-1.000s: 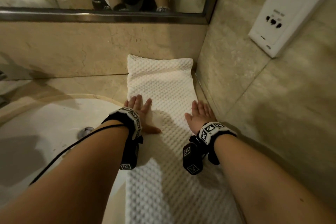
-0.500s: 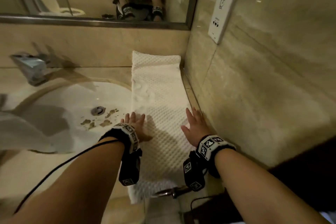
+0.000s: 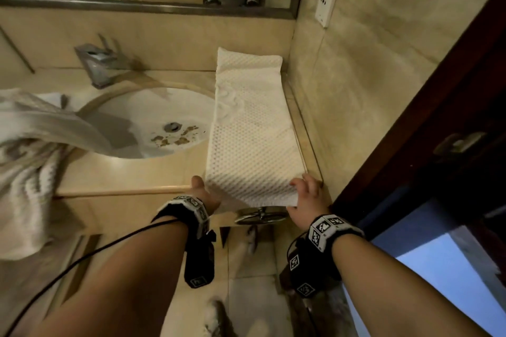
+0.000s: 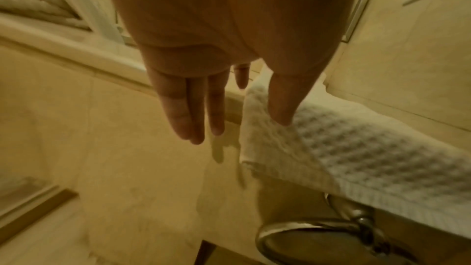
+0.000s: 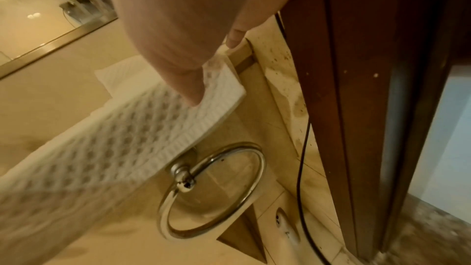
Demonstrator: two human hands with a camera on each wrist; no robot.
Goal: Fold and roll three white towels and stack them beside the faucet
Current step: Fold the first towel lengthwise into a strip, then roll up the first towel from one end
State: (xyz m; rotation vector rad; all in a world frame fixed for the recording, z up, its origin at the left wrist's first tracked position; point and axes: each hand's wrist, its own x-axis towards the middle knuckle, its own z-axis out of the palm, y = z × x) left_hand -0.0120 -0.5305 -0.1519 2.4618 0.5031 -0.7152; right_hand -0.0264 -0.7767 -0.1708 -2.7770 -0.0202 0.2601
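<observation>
A white waffle towel (image 3: 254, 131), folded into a long strip, lies on the counter right of the sink, from the back wall to the front edge. Its near end hangs past the edge. My left hand (image 3: 204, 193) is at the near left corner; in the left wrist view its thumb (image 4: 282, 112) rests on the towel (image 4: 356, 148) and the fingers (image 4: 191, 120) hang straight beside it. My right hand (image 3: 304, 191) pinches the near right corner, thumb (image 5: 196, 92) on top of the towel (image 5: 114, 132). The faucet (image 3: 101, 63) stands behind the sink.
Loose white towels (image 3: 27, 159) are heaped left of the sink (image 3: 131, 107). A chrome towel ring (image 3: 260, 216) hangs under the counter edge below the towel. The tiled side wall and a dark wooden door frame (image 3: 410, 131) close in on the right.
Both hands have slid back along the towel from its middle to its near end. The right hand now pinches the corner; earlier both palms lay flat.
</observation>
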